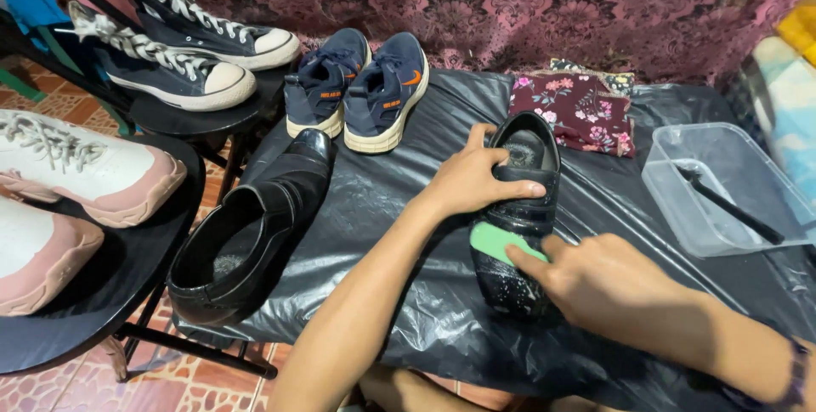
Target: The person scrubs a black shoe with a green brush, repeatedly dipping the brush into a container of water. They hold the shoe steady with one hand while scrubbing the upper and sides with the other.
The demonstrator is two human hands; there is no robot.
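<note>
Fingers (pixel 520 189) of the left hand (pixel 472 181) wrap around a black shoe (pixel 520 208) at the frame's centre on the plastic-covered surface (pixel 408 208). The right hand (pixel 608 286) closes its fingers on a green sponge (pixel 501 242), pressed against the shoe's toe. Another black shoe (pixel 251 234) lies at left.

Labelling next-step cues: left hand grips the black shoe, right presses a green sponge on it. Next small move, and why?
Probably a short sponge stroke toward the toe. The left hand clamps the black dress shoe at its opening, steadying it on the black plastic sheet; the right hand holds the green sponge mid-upper, and the toe below shows suds specks.
</note>
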